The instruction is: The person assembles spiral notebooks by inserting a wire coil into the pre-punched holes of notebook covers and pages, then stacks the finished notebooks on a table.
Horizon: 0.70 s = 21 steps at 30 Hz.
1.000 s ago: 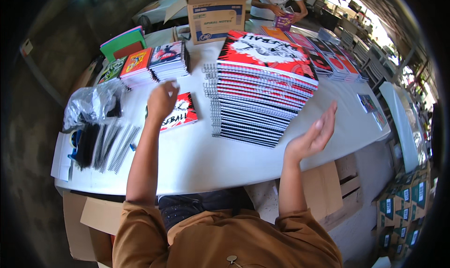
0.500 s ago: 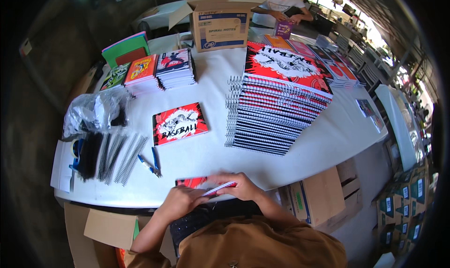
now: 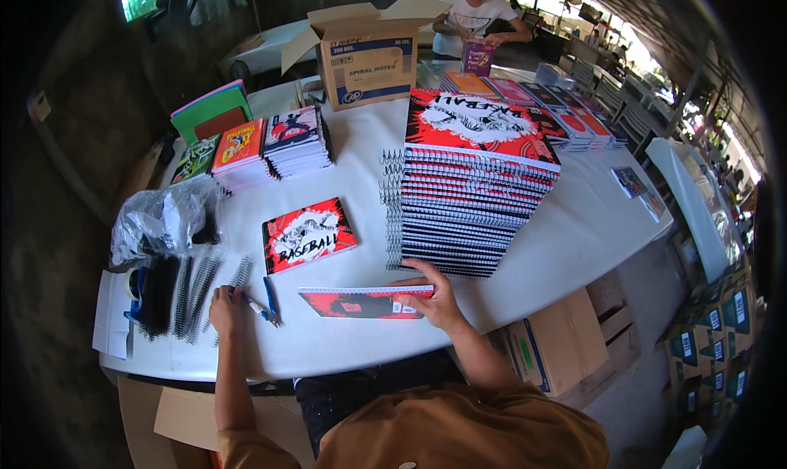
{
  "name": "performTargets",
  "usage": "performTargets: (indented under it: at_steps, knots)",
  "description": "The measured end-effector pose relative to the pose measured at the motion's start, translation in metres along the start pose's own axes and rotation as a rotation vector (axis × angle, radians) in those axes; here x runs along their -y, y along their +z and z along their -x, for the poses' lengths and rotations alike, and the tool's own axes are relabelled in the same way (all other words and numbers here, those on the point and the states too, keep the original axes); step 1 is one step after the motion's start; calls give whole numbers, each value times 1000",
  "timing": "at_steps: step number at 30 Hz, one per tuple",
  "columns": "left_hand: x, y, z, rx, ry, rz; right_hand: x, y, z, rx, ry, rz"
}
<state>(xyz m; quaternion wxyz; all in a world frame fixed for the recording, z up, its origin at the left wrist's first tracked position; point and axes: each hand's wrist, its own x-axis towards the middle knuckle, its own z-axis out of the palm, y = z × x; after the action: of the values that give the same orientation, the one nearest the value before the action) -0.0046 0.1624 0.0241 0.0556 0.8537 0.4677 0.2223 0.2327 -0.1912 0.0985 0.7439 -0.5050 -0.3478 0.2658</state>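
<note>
The right hand [image 3: 434, 298] is closed on a thin red notebook [image 3: 365, 302] lying flat just left of it; light, flexible, best gripped at an edge. The left hand [image 3: 223, 307] pinches a blue pen [image 3: 261, 307].

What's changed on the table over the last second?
A thin red notebook now lies at the near edge, held by the right hand. The left hand has moved left to the pens beside the black spiral bindings. The tall notebook stack and single red notebook stayed put.

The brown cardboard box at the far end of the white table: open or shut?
Open: the brown cardboard box has its top flaps spread outward; contents cannot be seen.
</note>
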Motion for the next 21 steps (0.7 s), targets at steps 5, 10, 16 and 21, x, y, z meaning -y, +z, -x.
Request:
performTargets:
  at_steps: [5, 10, 16, 21]
  knots:
    - [-9, -48, -9, -188, -136, 43, -35, -16, 7, 185, 117, 188]
    - [-25, -73, -2, 86, -49, 634, -38, -10, 3, 104, 59, 127]
    - [-130, -99, 49, 582, 87, 818, -32, -10, -1, 42, 11, 179]
    - [-134, -95, 48, 450, 177, 774, -31, -10, -2, 78, 4, 224]
